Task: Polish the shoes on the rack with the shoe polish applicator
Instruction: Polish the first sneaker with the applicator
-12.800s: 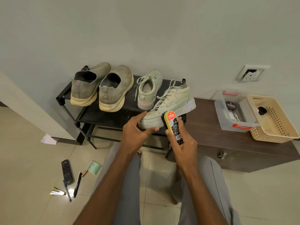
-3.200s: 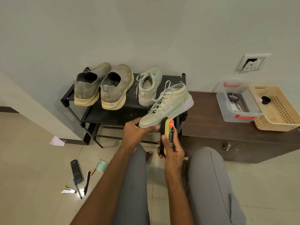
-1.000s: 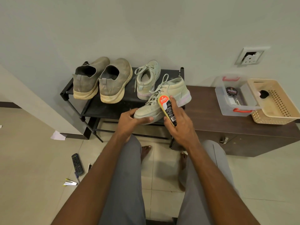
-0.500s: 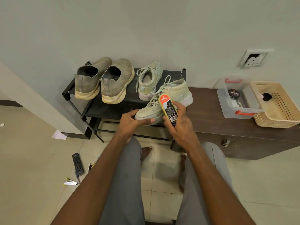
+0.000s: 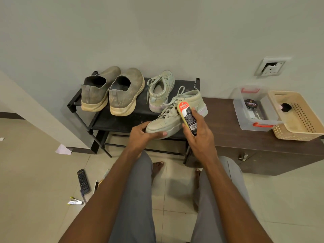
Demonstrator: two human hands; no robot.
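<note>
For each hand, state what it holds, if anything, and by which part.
The left hand grips the pale green sneaker by its toe end. The right hand holds the shoe polish applicator around its lower body.

Readable markings, as I see them:

1. "KIWI" in white letters on the orange-red top of the shoe polish applicator [image 5: 187,118] that I grip in my right hand [image 5: 199,139]. Below it the black label carries fine print too small to read, and a white barcode panel near my fingers; its digits are illegible.

2. "Cherry", seen upside down, on the lid of the round black polish tin [image 5: 251,104] inside the clear plastic box [image 5: 245,122], well to the right of my right hand.
</note>
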